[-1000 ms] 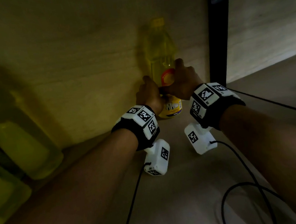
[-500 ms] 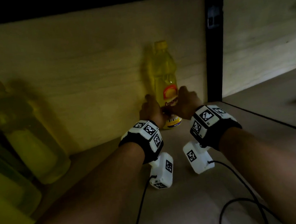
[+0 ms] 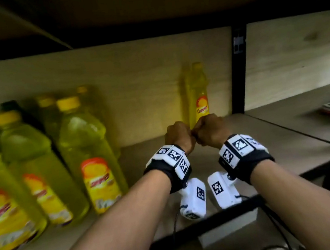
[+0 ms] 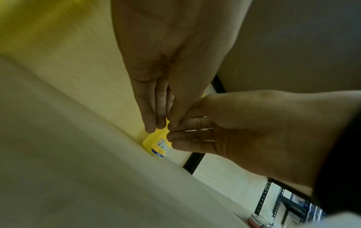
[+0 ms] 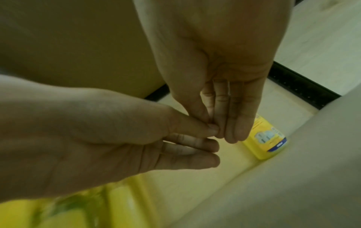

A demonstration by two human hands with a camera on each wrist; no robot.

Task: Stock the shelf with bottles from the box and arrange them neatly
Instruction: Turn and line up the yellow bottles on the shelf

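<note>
hands: left hand [image 3: 179, 136] and right hand [image 3: 211, 130] hang together just in front of the small bottle [image 3: 198, 97], fingers loosely extended, tips touching each other, grasping nothing
wrist views: both show straight, relaxed fingers [image 4: 152, 111] meeting in mid-air; the bottle's base sits beyond them, apart from the skin
small bottle: upright at the back of the shelf [image 3: 288, 146], against the wooden back panel [image 3: 132, 76] and near the black upright post [image 3: 239, 73], label facing out
why there: judged, it starts a tidy row in the far corner, so later bottles can line up beside it
large bottles [image 3: 88, 151]: yellow, grouped at the left end of the same shelf, well apart from the small one; blurred
gap: bare shelf between the group and the small bottle, likely room for more stock
box: not in view
step: judged, placement done, hands free to fetch the next bottle
</note>
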